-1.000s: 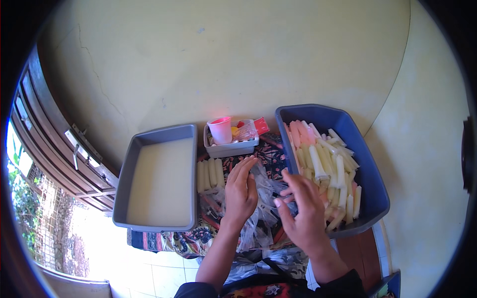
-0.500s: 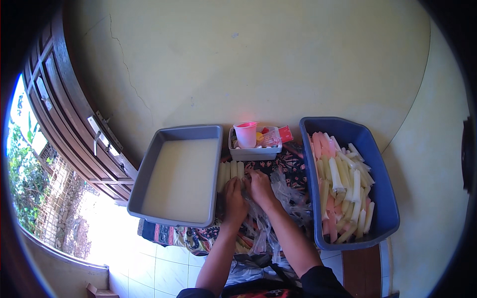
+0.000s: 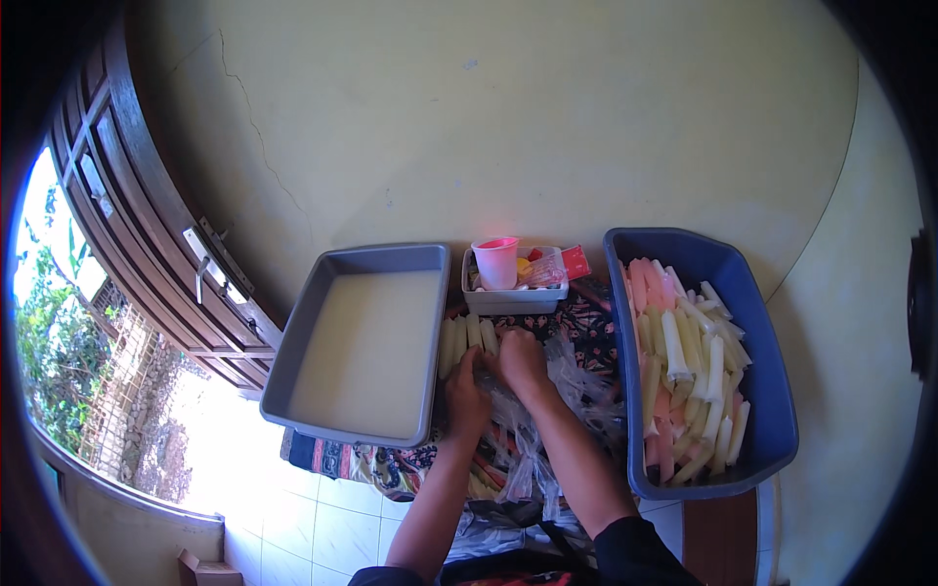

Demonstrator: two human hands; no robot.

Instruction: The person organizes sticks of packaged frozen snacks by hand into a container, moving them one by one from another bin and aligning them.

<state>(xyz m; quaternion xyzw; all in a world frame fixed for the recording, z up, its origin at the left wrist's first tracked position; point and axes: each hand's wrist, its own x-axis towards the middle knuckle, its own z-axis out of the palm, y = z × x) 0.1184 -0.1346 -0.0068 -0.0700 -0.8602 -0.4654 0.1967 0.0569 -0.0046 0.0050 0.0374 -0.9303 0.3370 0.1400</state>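
Observation:
Several slim plastic tubes filled with pale, milky liquid (image 3: 460, 339) lie side by side just beyond my hands, next to the tray on the left. My left hand (image 3: 468, 398) is closed, thumb and fingers pinched at the near end of the rightmost tube (image 3: 489, 336). Close beside it, my right hand (image 3: 520, 359) is curled at that same tube, its fingertips largely hidden. Empty clear plastic bags (image 3: 565, 376) lie in a loose heap beneath and to the right of my right forearm.
A grey tray (image 3: 271, 383) of whitish liquid stands left. Behind my hands, a small white basket (image 3: 516, 302) carries a pink cup (image 3: 495, 264) and packets. The blue tub (image 3: 775, 410) at right contains many filled white and pink tubes. Patterned cloth (image 3: 337, 459) covers the table; a wall rises behind.
The whole view has shifted slightly, moving the scene to the right. My right hand's fingers have curled in more, and the hands remain close together at the tubes.

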